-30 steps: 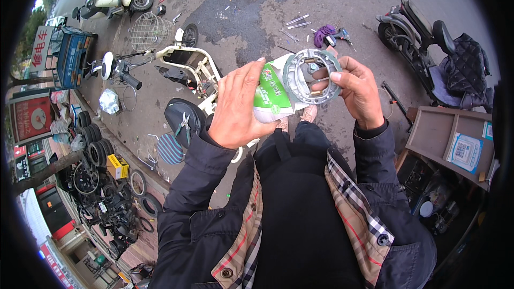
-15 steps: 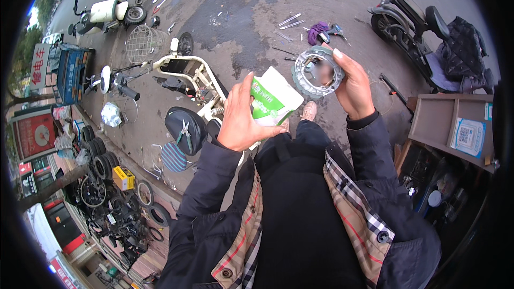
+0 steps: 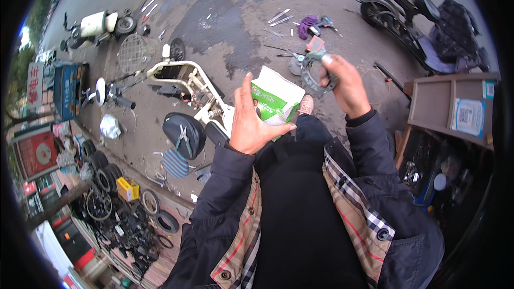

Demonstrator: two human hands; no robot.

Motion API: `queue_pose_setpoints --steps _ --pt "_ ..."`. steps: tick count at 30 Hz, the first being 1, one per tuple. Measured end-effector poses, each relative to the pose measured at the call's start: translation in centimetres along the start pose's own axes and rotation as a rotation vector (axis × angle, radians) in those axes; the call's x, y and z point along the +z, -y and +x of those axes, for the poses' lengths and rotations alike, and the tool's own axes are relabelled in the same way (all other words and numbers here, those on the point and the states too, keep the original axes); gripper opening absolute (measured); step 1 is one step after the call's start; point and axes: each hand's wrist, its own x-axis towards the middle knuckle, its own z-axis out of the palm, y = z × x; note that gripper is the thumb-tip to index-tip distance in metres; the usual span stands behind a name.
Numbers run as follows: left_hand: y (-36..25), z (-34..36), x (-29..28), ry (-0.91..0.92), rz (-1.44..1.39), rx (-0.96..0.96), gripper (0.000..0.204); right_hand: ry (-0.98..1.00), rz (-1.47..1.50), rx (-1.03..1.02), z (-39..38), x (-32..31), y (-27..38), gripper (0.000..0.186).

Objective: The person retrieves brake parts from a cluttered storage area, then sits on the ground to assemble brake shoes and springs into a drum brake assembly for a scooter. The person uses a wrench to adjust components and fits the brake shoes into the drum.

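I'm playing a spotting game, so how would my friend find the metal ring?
Find the dark jacket's right sleeve. Follow it to the right hand, which holds the grey metal ring. It's round and hollow, unlike the boxy green-and-white carton in the left hand.

One green-white box (image 3: 274, 95), one ring-shaped metal part (image 3: 309, 76)
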Motion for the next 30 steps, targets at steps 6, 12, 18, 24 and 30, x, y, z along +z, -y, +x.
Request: queue_pose_setpoints --steps 6,12,18,24,30 --pt "0.0 1.0 7.3 0.068 -0.018 0.241 0.142 -0.228 -0.317 0.109 -6.9 -0.6 -5.2 0.064" --pt "-0.3 -1.4 12.3 0.406 -0.267 0.174 0.100 -0.510 -0.413 0.080 -15.6 -4.2 -7.6 0.068" --pt "-0.6 -4.7 18.3 0.680 -0.624 -0.235 0.030 -0.638 -0.145 -0.063 -25.6 -5.6 -11.6 0.064" --pt "-2.9 -14.1 24.7 0.965 -0.518 -0.352 0.047 -0.885 0.031 -0.167 -37.6 -9.1 -17.2 0.061" --pt "-6.4 -23.3 28.8 1.152 -0.447 -0.599 0.046 -0.988 0.273 -0.306 -49.5 -11.5 -22.1 0.055"
